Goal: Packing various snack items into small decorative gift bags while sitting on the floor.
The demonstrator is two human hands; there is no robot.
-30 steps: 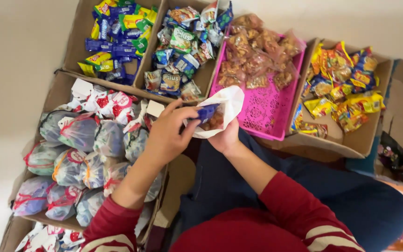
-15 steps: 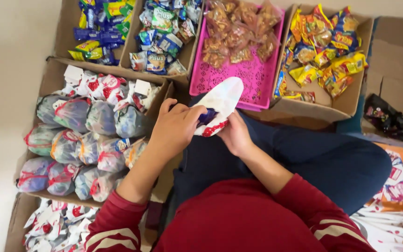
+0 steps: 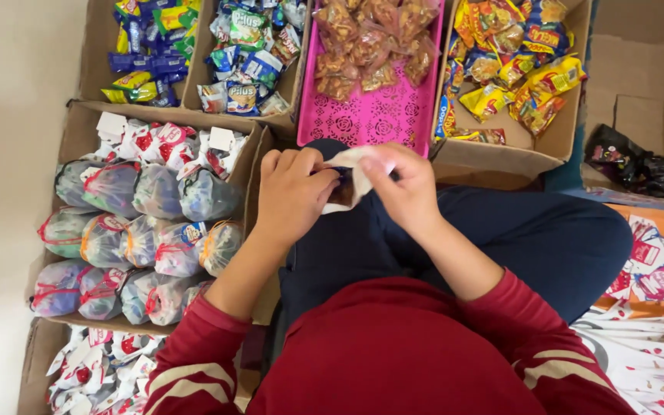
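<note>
Both hands, left hand [image 3: 295, 192] and right hand [image 3: 401, 188], close together on a small white pouch [image 3: 353, 178] above the lap, fingers pinching it. Around the seated person, on a pale floor [image 3: 9, 115], stand cardboard boxes [image 3: 78, 127] of tied snack bundles and a pink tray [image 3: 370, 115].
</note>
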